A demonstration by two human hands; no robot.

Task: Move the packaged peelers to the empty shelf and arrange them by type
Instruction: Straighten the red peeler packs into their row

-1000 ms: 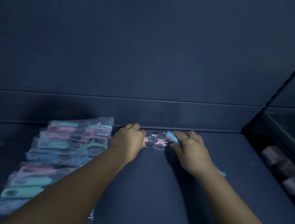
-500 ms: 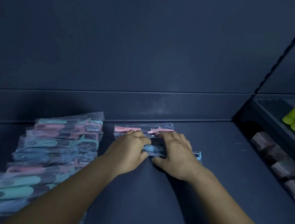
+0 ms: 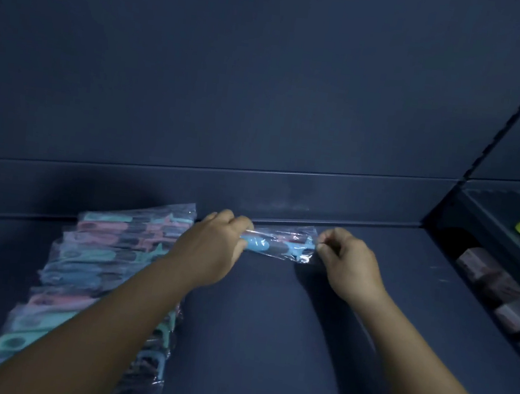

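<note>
Hands grip opposite ends of a blue peeler in clear plastic wrap [image 3: 278, 246] at the rear of the dark blue shelf [image 3: 268, 329]: left hand [image 3: 213, 250] curled on the handle end, right hand [image 3: 347, 263] pinching the wrap. A stack of teal, pink and blue packaged peelers [image 3: 102, 272] lies just left.

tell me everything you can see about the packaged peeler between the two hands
The blue packaged peeler is a light blue, fish-like tool in a clear, crinkly plastic sleeve. It lies lengthwise along the back edge of the dark blue shelf, atop another package showing pink. The left hand grips its left end, and the right hand pinches the sleeve's right end. The stacked peeler row lies beside it.
</note>
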